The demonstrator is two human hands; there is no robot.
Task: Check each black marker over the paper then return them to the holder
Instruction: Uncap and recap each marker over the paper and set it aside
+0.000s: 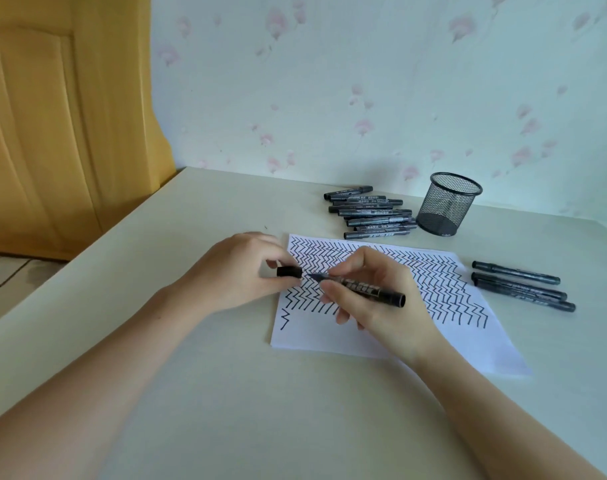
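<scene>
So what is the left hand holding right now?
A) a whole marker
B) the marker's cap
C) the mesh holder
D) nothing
B: the left hand pinches the small black cap in its fingers, pulled off the uncapped marker that the right hand holds over the zigzag-covered paper.

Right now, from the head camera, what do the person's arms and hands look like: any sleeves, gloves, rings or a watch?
Both forearms enter from the bottom of the frame bare, with no sleeves in view. The left hand and the right hand wear no gloves. No rings, watch, bracelet or markings show on what is visible. Nails look short and unpainted.
</scene>
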